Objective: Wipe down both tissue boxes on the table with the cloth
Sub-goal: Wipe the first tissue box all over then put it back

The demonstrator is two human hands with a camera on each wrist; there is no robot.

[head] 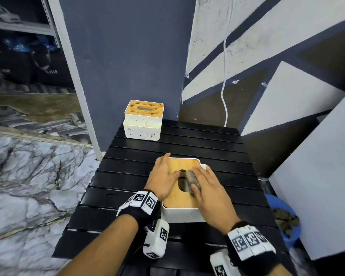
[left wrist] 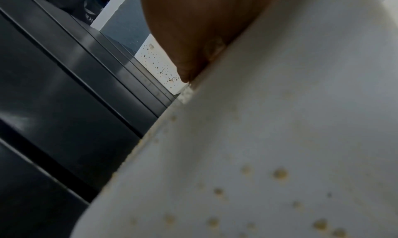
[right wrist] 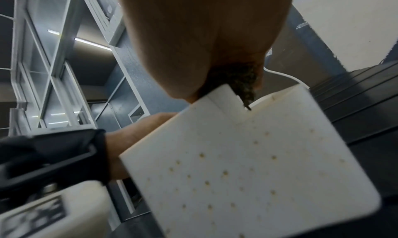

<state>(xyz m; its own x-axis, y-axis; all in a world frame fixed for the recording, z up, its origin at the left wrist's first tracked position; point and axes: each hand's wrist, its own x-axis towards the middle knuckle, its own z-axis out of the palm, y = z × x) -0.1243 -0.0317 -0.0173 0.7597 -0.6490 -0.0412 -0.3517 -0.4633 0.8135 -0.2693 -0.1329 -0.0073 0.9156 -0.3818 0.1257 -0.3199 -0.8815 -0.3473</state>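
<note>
Left hand (head: 162,179) lies flat, fingers spread, on the lid (head: 184,165) of the near box (head: 181,215) to brace it on the table (head: 207,140), while right hand (head: 209,193) pinches the wadded cloth (head: 191,177) thumb-to-fingers, pressing it by the slot (head: 182,186) to scrub; far box (head: 142,120) waits back-left, untouched.

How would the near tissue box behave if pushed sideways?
The near tissue box looks rigid and squat, so tipping seems unlikely. It may slide: the slatted table looks glossy, and the left hand presses flat on it, seemingly steadying it against the cloth in the right hand.
</note>
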